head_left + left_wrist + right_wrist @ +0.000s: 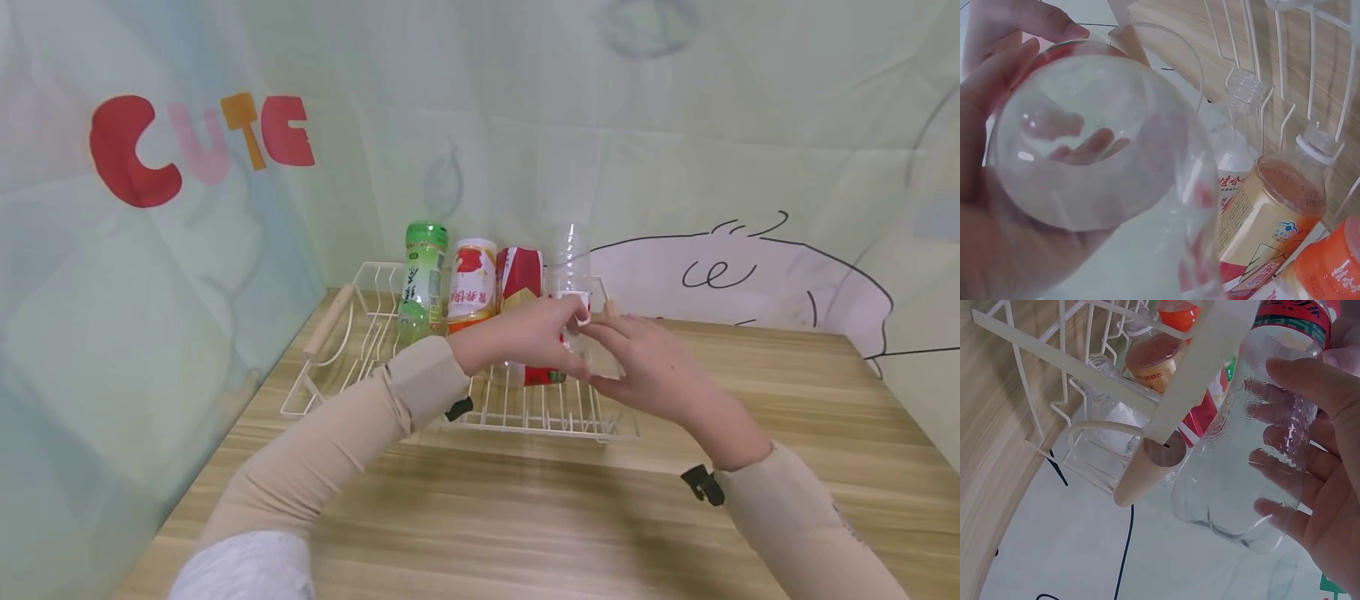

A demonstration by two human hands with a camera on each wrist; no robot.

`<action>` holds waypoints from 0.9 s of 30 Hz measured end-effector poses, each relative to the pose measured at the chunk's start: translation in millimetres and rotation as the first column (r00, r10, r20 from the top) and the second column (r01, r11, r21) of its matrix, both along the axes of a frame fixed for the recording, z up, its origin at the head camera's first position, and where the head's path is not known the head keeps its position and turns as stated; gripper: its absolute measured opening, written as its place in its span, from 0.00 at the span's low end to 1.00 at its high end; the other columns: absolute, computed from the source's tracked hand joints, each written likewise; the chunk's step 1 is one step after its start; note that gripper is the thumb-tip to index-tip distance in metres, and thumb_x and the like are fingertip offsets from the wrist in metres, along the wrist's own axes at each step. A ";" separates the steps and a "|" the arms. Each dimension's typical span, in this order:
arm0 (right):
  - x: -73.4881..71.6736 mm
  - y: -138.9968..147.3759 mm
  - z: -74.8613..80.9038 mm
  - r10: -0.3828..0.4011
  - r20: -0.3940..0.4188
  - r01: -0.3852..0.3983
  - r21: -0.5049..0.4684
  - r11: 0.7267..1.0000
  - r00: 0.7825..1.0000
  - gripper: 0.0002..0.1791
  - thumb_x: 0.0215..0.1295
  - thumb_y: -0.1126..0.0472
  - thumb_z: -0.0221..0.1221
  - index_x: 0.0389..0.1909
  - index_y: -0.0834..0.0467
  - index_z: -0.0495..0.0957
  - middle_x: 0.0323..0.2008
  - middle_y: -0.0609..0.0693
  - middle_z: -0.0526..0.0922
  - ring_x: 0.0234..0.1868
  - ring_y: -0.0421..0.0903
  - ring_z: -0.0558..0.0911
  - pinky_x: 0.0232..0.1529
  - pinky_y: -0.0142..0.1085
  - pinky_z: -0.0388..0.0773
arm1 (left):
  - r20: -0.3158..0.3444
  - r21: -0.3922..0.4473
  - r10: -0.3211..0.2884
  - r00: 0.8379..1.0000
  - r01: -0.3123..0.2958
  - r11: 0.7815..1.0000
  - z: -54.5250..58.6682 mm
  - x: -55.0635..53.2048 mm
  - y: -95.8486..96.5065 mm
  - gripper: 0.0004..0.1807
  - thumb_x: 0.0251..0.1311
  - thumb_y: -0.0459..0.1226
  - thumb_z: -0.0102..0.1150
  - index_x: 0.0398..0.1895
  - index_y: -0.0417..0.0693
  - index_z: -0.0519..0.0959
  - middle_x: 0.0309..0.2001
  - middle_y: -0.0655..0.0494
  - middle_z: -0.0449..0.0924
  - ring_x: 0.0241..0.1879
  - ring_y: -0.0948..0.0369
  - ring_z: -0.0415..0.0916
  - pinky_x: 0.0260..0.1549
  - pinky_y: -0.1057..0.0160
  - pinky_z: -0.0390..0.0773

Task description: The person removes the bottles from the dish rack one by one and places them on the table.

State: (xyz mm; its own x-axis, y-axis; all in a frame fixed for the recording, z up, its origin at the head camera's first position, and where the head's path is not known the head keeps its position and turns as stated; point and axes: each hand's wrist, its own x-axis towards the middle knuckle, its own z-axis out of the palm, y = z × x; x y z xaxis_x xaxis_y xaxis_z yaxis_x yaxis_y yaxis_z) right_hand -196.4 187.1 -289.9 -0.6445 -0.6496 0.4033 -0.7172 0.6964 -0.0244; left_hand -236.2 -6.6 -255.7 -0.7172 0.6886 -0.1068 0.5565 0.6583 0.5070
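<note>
My left hand (532,337) and right hand (652,371) meet over the right side of a white wire rack (540,428). Between them they grip a clear plastic bottle (1216,481) with a red-and-green label (1291,312). In the right wrist view, the right fingers curve round its side. The left fingers (1016,250) wrap the bottle's rounded body in the left wrist view, where a right finger touches it too. From the head camera, much of this bottle is hidden or see-through.
Along the rack's back stand a green bottle (423,283), a white-and-orange bottle (472,275), a red-and-beige bottle (525,271) and a clear ridged bottle (572,250). Wooden handles (330,321) flank the rack. It rests on a wooden table (480,517) before printed cloth walls (480,125).
</note>
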 end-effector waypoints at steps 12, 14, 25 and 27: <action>-1.0 11.1 1.2 -0.079 -0.046 0.077 -0.036 0.996 0.996 0.34 0.45 0.61 0.74 0.56 0.64 0.74 0.53 0.62 0.80 0.52 0.60 0.80 0.48 0.53 0.79 | -0.026 0.048 0.110 0.994 -0.109 0.993 18.9 -3.9 -15.0 0.42 0.52 0.53 0.68 0.67 0.53 0.61 0.57 0.56 0.74 0.48 0.63 0.74 0.43 0.66 0.79; -0.5 14.2 3.0 -0.097 -0.033 0.095 -0.049 0.994 0.995 0.35 0.46 0.61 0.74 0.56 0.64 0.74 0.53 0.62 0.80 0.53 0.60 0.80 0.49 0.53 0.78 | -0.040 0.065 0.118 0.992 -0.116 0.991 22.9 -5.3 -19.0 0.42 0.52 0.53 0.68 0.68 0.52 0.60 0.57 0.54 0.75 0.46 0.63 0.75 0.43 0.66 0.78; -5.9 45.7 5.4 -0.232 -0.021 0.228 -0.125 0.966 0.973 0.33 0.48 0.62 0.71 0.55 0.66 0.71 0.50 0.63 0.80 0.49 0.60 0.80 0.38 0.53 0.80 | -0.106 0.183 0.201 0.974 -0.180 0.966 46.9 -9.4 -47.1 0.42 0.58 0.54 0.62 0.71 0.49 0.57 0.58 0.53 0.73 0.54 0.57 0.72 0.51 0.59 0.75; -7.9 52.9 6.0 -0.256 -0.007 0.252 -0.143 0.957 0.967 0.34 0.48 0.63 0.71 0.56 0.67 0.70 0.51 0.64 0.79 0.51 0.61 0.78 0.41 0.55 0.79 | -0.108 0.214 0.236 0.966 -0.210 0.954 51.2 -10.3 -52.3 0.43 0.58 0.55 0.61 0.71 0.49 0.56 0.60 0.53 0.72 0.56 0.58 0.71 0.52 0.58 0.75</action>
State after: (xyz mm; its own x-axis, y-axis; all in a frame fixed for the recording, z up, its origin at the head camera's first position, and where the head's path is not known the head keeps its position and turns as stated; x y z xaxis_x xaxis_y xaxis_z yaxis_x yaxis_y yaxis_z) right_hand -204.3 239.9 -283.8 -0.7695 -0.4018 0.4965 -0.5188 0.8466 -0.1189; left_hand -246.5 -58.9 -204.6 -0.8533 0.5071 0.1214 0.4774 0.6662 0.5730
